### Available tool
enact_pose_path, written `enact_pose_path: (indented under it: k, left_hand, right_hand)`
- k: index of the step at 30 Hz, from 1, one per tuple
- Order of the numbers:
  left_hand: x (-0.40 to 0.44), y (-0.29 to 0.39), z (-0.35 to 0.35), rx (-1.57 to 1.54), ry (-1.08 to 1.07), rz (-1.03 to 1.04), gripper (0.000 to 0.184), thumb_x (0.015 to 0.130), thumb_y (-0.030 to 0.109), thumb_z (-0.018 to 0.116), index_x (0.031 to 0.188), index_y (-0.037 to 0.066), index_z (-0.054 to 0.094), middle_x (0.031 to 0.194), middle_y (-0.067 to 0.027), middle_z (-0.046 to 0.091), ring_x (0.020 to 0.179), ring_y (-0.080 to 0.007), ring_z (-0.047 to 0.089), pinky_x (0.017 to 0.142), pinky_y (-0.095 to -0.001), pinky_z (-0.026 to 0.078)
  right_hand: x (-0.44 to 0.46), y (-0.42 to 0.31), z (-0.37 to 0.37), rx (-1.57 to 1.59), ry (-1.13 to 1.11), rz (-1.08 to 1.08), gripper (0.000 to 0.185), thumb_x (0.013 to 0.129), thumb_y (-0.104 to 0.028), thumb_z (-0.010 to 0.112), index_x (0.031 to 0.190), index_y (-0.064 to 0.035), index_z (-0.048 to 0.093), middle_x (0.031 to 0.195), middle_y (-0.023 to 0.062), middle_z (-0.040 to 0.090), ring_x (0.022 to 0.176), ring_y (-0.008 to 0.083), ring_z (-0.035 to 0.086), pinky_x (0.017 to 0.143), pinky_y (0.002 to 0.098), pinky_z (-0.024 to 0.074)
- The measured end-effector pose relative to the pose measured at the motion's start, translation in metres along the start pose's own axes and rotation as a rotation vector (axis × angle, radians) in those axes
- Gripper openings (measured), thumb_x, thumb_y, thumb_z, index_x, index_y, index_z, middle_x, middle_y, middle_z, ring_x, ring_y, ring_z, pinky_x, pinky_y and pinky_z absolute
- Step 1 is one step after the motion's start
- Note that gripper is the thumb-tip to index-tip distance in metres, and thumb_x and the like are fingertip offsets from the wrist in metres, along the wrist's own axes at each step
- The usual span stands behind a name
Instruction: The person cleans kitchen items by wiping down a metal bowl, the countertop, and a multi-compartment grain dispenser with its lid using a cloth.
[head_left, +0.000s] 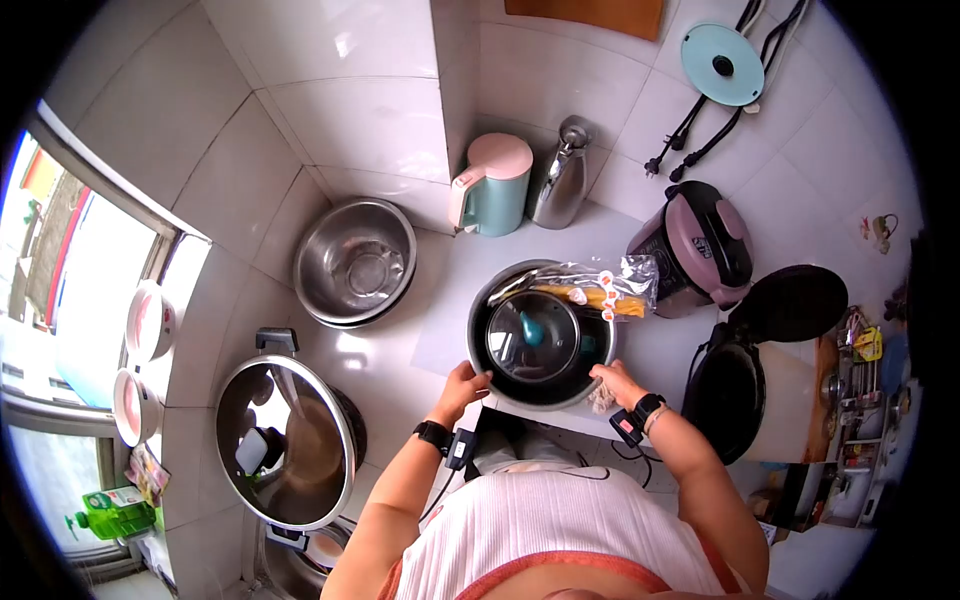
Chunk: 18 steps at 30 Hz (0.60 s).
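Observation:
A round basin (pixel 480 378) with a grey rim and dark inside stands at the counter's front edge. My left hand (pixel 465 387) grips its rim at the front left. At the front right my right hand (pixel 617 383) holds the same rim, with a beige cloth (pixel 602 399) just below the fingers. Inside lies a glass lid (pixel 505 345) with a teal knob. A clear plastic package (pixel 628 300) with long yellow pieces rests across the back right rim; its exact contents cannot be made out.
Stacked steel bowls (pixel 320 265) and a large lidded pot (pixel 245 440) stand left. Behind are a teal-and-pink kettle (pixel 500 200) and a steel flask (pixel 560 190). On the right are a pink cooker (pixel 705 245) and an open black electric griddle (pixel 725 400).

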<state>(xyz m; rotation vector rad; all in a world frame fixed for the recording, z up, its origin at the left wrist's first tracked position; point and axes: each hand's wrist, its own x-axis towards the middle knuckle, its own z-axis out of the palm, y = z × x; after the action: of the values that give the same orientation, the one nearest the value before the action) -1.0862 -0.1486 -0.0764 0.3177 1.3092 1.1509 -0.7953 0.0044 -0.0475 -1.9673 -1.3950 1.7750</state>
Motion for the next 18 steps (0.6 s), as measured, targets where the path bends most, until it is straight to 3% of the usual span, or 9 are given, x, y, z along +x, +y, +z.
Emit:
enact_pose_path:
  k: [4, 5, 6, 7, 9, 11, 13, 17, 18]
  left_hand:
    - [-0.040, 0.008, -0.012, -0.074, 0.031, 0.045, 0.030, 0.083, 0.003, 0.056, 0.113, 0.002, 0.053, 0.108, -0.0072, 0.060, 0.096, -0.0204, 0.060, 0.084, -0.0348, 0.051]
    - [-0.055, 0.018, -0.016, -0.112, 0.058, 0.082, 0.028, 0.084, 0.007, 0.056, 0.112, 0.003, 0.055, 0.105, -0.0061, 0.060, 0.093, -0.0189, 0.061, 0.082, -0.0327, 0.051]
    - [-0.073, 0.034, -0.019, -0.112, 0.094, 0.102, 0.024, 0.086, 0.010, 0.056, 0.108, 0.003, 0.055, 0.100, -0.0050, 0.060, 0.089, -0.0167, 0.060, 0.079, -0.0308, 0.051]
    - [-0.088, 0.051, -0.025, -0.106, 0.129, 0.122, 0.020, 0.087, 0.013, 0.057, 0.104, 0.004, 0.056, 0.094, -0.0040, 0.060, 0.084, -0.0144, 0.060, 0.077, -0.0289, 0.051]
    - [-0.109, 0.068, -0.041, -0.135, 0.189, 0.188, 0.020, 0.090, 0.020, 0.056, 0.102, 0.005, 0.056, 0.091, -0.0029, 0.058, 0.081, -0.0132, 0.059, 0.077, -0.0290, 0.050]
    - [-0.127, 0.084, -0.045, -0.343, 0.316, 0.332, 0.024, 0.090, 0.022, 0.056, 0.106, 0.004, 0.054, 0.094, -0.0038, 0.058, 0.083, -0.0144, 0.059, 0.079, -0.0303, 0.050]
    - [-0.145, 0.097, -0.044, -0.404, 0.422, 0.385, 0.034, 0.091, 0.023, 0.054, 0.118, 0.003, 0.047, 0.116, -0.0069, 0.053, 0.104, -0.0184, 0.054, 0.086, -0.0324, 0.047]
    - [-0.176, 0.105, -0.046, -0.367, 0.490, 0.502, 0.034, 0.090, 0.017, 0.056, 0.119, 0.003, 0.046, 0.124, -0.0078, 0.048, 0.113, -0.0199, 0.051, 0.090, -0.0313, 0.044]
    - [-0.181, 0.103, -0.050, -0.329, 0.489, 0.554, 0.034, 0.089, 0.014, 0.057, 0.119, 0.003, 0.046, 0.125, -0.0082, 0.048, 0.114, -0.0197, 0.050, 0.090, -0.0302, 0.043]
  right_hand:
    - [-0.018, -0.028, 0.000, -0.195, -0.044, -0.041, 0.045, 0.069, -0.026, 0.064, 0.094, 0.0076, 0.046, 0.080, 0.0119, 0.051, 0.070, 0.0193, 0.051, 0.062, 0.0337, 0.0447]
    - [-0.020, -0.034, 0.003, -0.250, -0.048, -0.099, 0.049, 0.068, -0.028, 0.064, 0.094, 0.0099, 0.047, 0.081, 0.0130, 0.052, 0.072, 0.0196, 0.051, 0.062, 0.0345, 0.0446]
    - [-0.032, -0.052, 0.012, -0.226, -0.025, -0.180, 0.037, 0.069, -0.024, 0.063, 0.082, 0.0089, 0.052, 0.072, 0.0121, 0.054, 0.062, 0.0186, 0.054, 0.051, 0.0332, 0.0442]
    - [-0.044, -0.074, 0.019, -0.236, -0.040, -0.185, 0.037, 0.069, -0.024, 0.063, 0.082, 0.0089, 0.052, 0.072, 0.0121, 0.054, 0.062, 0.0186, 0.054, 0.051, 0.0332, 0.0442]
    - [-0.059, -0.117, 0.034, -0.136, -0.275, -0.083, 0.037, 0.072, -0.021, 0.063, 0.091, 0.0056, 0.047, 0.075, 0.0083, 0.052, 0.062, 0.0156, 0.051, 0.054, 0.0290, 0.0426]
    - [-0.059, -0.149, 0.060, -0.094, -0.365, -0.121, 0.028, 0.073, -0.021, 0.062, 0.086, -0.0011, 0.048, 0.066, 0.0063, 0.051, 0.050, 0.0164, 0.051, 0.044, 0.0304, 0.0407]
    - [-0.080, -0.188, 0.094, -0.075, -0.338, -0.104, 0.027, 0.074, -0.022, 0.061, 0.088, -0.0027, 0.048, 0.066, 0.0066, 0.050, 0.049, 0.0168, 0.052, 0.044, 0.0313, 0.0416]
    - [-0.062, -0.223, 0.171, 0.054, -0.452, -0.192, 0.025, 0.075, -0.022, 0.060, 0.087, -0.0028, 0.049, 0.066, 0.0068, 0.051, 0.046, 0.0183, 0.051, 0.042, 0.0314, 0.0423]
    - [-0.030, -0.219, 0.193, 0.022, -0.439, -0.215, 0.022, 0.075, -0.022, 0.059, 0.083, -0.0033, 0.050, 0.069, 0.0080, 0.053, 0.054, 0.0186, 0.055, 0.045, 0.0312, 0.0440]
